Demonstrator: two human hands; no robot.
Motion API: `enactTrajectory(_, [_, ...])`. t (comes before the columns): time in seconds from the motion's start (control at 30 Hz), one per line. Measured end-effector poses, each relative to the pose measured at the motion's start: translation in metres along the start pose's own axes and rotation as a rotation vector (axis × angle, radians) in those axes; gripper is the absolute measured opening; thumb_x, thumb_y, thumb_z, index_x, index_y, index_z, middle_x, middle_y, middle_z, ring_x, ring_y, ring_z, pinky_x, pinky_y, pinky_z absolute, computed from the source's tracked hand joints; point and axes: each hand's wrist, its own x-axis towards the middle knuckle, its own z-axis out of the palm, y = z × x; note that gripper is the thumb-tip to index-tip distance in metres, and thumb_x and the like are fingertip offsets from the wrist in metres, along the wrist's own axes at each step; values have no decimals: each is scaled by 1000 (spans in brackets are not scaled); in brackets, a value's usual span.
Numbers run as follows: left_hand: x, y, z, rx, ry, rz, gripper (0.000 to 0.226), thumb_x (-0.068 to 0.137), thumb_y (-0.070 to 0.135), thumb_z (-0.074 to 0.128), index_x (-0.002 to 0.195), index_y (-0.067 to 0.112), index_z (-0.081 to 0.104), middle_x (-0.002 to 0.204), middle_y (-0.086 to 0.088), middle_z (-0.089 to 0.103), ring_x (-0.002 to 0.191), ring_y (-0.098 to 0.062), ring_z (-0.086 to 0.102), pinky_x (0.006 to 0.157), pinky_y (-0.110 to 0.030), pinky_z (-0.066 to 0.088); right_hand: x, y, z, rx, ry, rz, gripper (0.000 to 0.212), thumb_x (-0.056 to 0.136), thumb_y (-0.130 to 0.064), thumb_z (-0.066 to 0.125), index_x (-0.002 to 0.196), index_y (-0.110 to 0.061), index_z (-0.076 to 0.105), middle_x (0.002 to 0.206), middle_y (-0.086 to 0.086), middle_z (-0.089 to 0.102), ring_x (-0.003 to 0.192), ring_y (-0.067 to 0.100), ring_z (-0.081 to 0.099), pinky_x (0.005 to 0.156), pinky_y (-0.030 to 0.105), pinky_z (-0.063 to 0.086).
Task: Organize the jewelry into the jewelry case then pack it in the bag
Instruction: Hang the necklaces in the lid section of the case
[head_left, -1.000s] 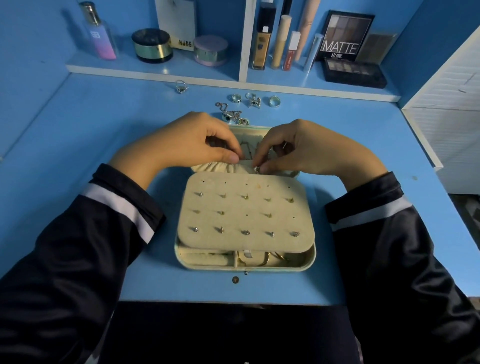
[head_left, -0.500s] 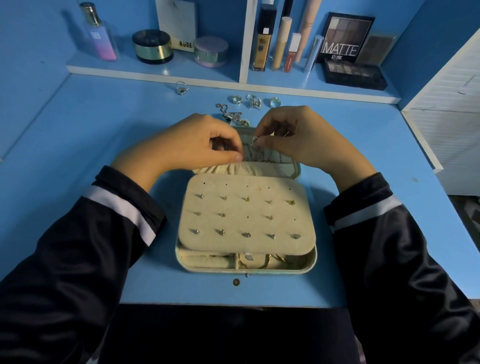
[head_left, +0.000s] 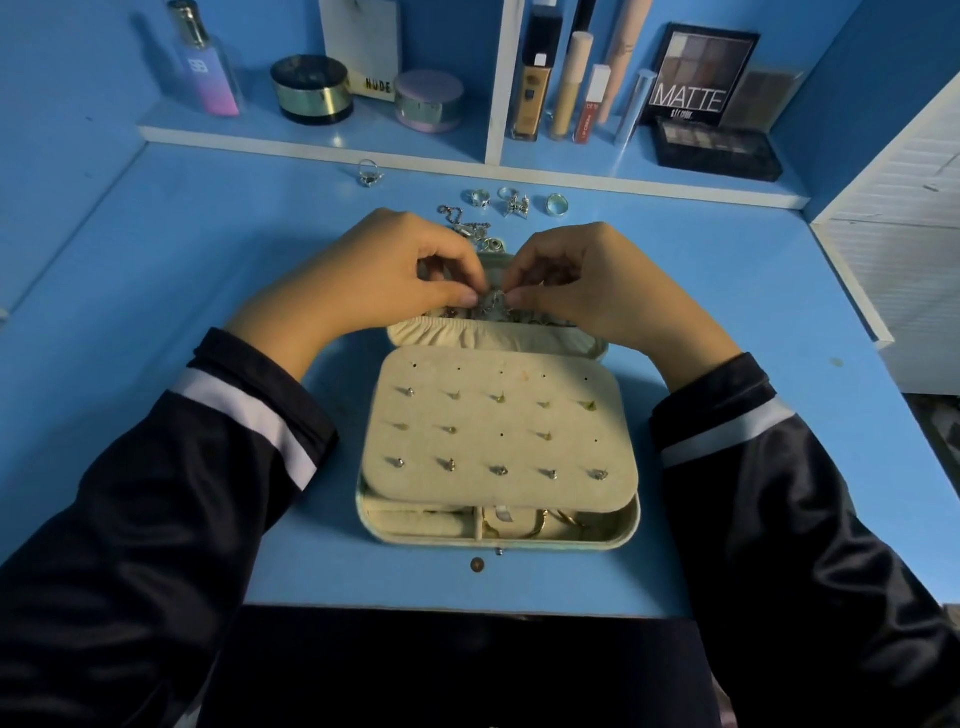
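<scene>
An open pale green jewelry case (head_left: 626, 525) lies on the blue desk. A cream earring panel (head_left: 498, 431) covers most of its tray and carries several studs. Behind it is the lid with an elastic pocket (head_left: 483, 332). My left hand (head_left: 384, 280) and my right hand (head_left: 587, 280) meet over the lid, both pinching one small silver piece of jewelry (head_left: 492, 301) between thumb and fingertips. Loose rings (head_left: 557, 203) and a silver chain (head_left: 462, 221) lie on the desk just beyond the hands. Another ring (head_left: 369, 174) sits alone farther left.
A raised shelf (head_left: 311, 140) at the back holds a perfume bottle (head_left: 205, 67), round jars, makeup tubes and eyeshadow palettes (head_left: 701, 73). A white cabinet (head_left: 904, 234) borders the desk on the right. A small round stud (head_left: 477, 565) lies before the case.
My right hand rose from the lid's pocket edge to the upper lid, then came back toward my left hand. Both hands now pinch the silver piece together.
</scene>
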Motion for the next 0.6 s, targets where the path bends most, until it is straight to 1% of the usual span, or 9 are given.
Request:
enactTrajectory(0.07, [0,-1,0,15,-6,2,13,82,20,76,88,31,73,72,21,61,62,12,52,58,-3,36,0,-1,1,-38,-2,-10,4,81,-13,75,84,-14,73,69,-6,64,55,-3,50,58,9,38])
enactTrajectory(0.17, [2,-3,4,36,-22,6,11,83,23,75,91,31,74,79,17,63,67,9,52,58,-4,34,-1,-5,3,-85,-32,-36,3,81,-14,75,83,-17,75,66,-15,59,57,-6,49,58,8,35])
enactTrajectory(0.27, [3,-6,6,44,-39,10,11,84,26,75,94,30,75,84,13,63,71,4,53,61,-8,35,-3,-5,-1,-106,-33,-26,5,83,-16,74,86,-19,76,73,-12,61,57,2,43,58,12,34])
enactTrajectory(0.37, [2,-5,6,32,-57,15,11,84,28,74,94,33,74,85,13,63,72,2,53,61,-7,36,-6,-2,-8,-115,-14,4,8,85,-16,72,86,-24,73,74,-15,57,56,4,38,56,11,34])
enactTrajectory(0.43, [1,-5,6,22,-67,15,11,84,28,74,93,33,74,84,13,62,71,3,52,60,-7,35,-7,-2,-8,-133,-35,4,9,85,-16,71,88,-25,73,76,-15,56,57,4,39,57,12,34])
enactTrajectory(0.6, [0,-3,5,-13,-88,11,8,85,24,74,88,32,73,76,17,61,64,7,50,58,-6,34,-7,-3,-4,-173,-108,-41,15,86,-14,70,87,-29,71,82,-12,57,66,10,45,63,15,37])
